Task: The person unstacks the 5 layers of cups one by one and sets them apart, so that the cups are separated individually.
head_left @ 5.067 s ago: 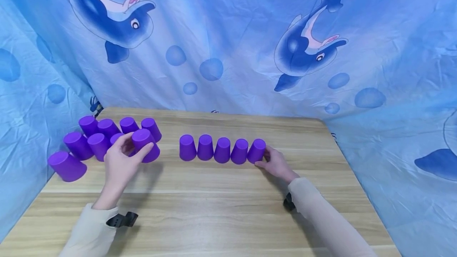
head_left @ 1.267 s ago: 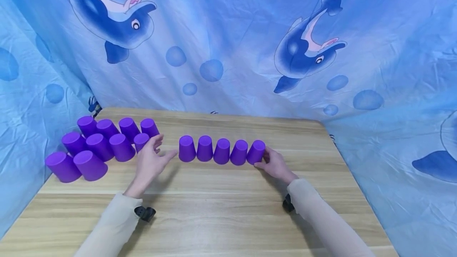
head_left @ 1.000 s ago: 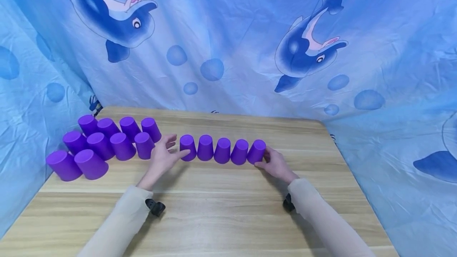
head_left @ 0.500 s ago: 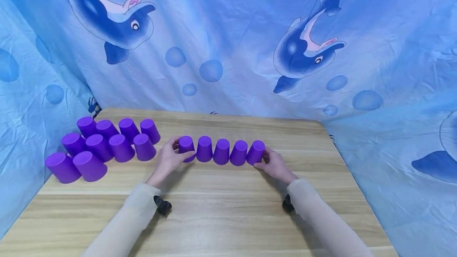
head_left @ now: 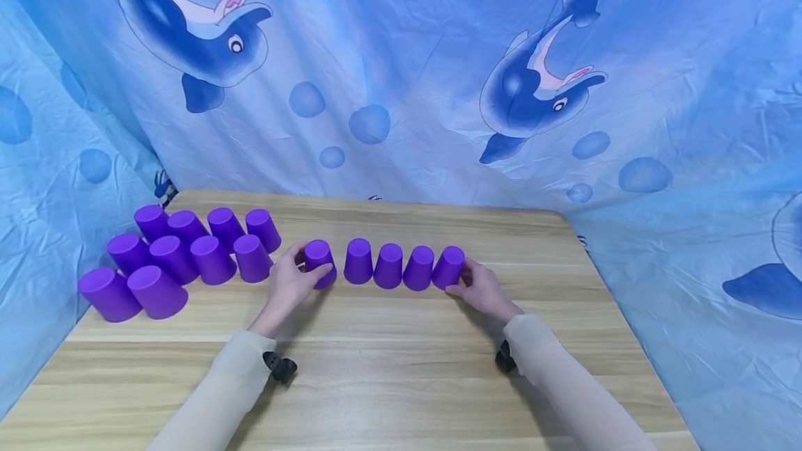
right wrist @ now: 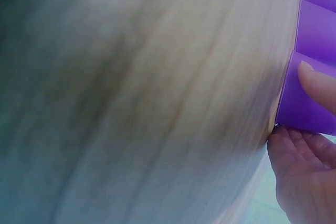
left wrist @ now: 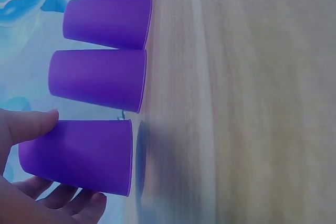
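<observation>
My left hand (head_left: 289, 285) grips an upside-down purple cup (head_left: 318, 252), thumb on its near side and fingers behind. In the left wrist view this cup (left wrist: 79, 156) hangs a little above the table, its rim apart from its shadow. To its right stand three more upturned purple cups, the nearest of them (head_left: 358, 262) separated by a gap. At the row's right end my right hand (head_left: 487, 291) holds the last purple cup (head_left: 448, 267) low near its rim. In the right wrist view the thumb (right wrist: 317, 85) lies on that cup, with the fingers on the other side.
Several more upturned purple cups (head_left: 213, 261) stand in loose rows on the left of the wooden table (head_left: 388, 367). A blue curtain (head_left: 401, 75) printed with dolphins hangs behind the table and along both sides.
My left hand let go of a cup in the left group, came right, took hold of the row's leftmost cup and drew it left. The right hand stayed at its cup.
</observation>
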A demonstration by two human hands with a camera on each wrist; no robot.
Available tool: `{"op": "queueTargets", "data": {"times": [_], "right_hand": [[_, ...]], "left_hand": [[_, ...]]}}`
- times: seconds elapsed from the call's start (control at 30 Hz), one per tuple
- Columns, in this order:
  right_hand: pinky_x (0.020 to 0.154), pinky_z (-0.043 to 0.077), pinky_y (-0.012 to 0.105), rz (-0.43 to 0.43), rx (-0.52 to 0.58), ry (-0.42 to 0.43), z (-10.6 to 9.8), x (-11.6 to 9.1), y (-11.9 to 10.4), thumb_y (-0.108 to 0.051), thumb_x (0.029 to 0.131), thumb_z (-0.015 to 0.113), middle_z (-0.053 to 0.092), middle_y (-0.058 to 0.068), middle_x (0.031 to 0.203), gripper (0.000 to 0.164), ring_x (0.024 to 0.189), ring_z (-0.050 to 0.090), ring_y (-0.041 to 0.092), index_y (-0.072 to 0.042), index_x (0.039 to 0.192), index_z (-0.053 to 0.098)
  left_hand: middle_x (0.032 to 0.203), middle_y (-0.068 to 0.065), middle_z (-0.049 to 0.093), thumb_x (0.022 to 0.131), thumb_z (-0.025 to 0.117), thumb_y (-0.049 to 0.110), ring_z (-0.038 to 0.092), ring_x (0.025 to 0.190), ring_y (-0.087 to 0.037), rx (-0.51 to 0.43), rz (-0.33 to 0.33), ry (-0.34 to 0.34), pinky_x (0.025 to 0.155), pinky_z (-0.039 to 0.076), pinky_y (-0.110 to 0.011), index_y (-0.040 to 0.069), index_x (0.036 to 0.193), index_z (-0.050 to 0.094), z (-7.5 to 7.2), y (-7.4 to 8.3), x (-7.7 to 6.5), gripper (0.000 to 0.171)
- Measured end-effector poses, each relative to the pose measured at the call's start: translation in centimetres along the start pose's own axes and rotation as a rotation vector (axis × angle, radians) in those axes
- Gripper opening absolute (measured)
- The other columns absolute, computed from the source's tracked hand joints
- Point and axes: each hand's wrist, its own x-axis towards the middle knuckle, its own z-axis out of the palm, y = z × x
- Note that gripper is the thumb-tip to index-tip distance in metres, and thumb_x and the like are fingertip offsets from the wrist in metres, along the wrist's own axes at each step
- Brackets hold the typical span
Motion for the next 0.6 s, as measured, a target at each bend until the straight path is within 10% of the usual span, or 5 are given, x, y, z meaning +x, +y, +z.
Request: {"op": "queueTargets", "data": {"times": [0.6], "right_hand": [[0.095,0.046,0.041,0.000,-0.017,0.006,0.0,0.1,0.1,-0.017,0.078,0.081,0.060,0.020,0.121,0.062,0.111,0.058,0.033,0.001,0.129,0.052]], "left_hand": [[0.121,-0.026,0.057,0.079,0.080,0.020,0.056,0.110,-0.038,-0.038,0.053,0.051,0.091,0.048,-0.046,-0.001,0.134,0.049,-3.3,-0.9,-2.7,0.066]]}}
